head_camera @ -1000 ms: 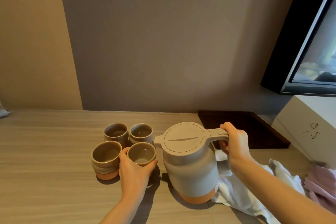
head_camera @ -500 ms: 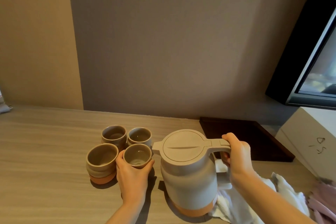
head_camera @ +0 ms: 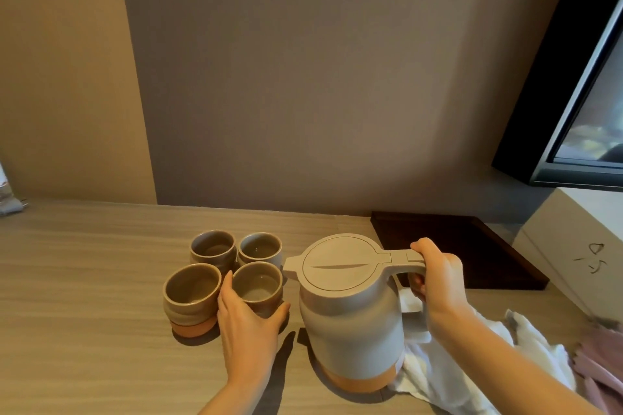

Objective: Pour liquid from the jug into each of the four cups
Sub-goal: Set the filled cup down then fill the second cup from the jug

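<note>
Four cups (head_camera: 232, 276) cluster on the tabletop (head_camera: 84, 280); the left hand (head_camera: 247, 320) cradles the nearest to steady it, while the right hand (head_camera: 438, 283) grips the upright jug (head_camera: 350, 310) by its handle, likely readying a pour.

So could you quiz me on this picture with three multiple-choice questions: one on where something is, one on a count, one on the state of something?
1. Where is the jug relative to the cups?
A. left of them
B. right of them
C. behind them

2. How many cups are on the table?
A. two
B. three
C. four

3. What is the left hand doing?
A. lying flat on the table
B. wrapped around the near right cup
C. lifting the jug's lid

Answers: 1 B, the jug stands right of the cluster; 2 C, four cups sit in a two-by-two group; 3 B, fingers and thumb curl around that cup, while the right hand grips the jug handle.
</note>
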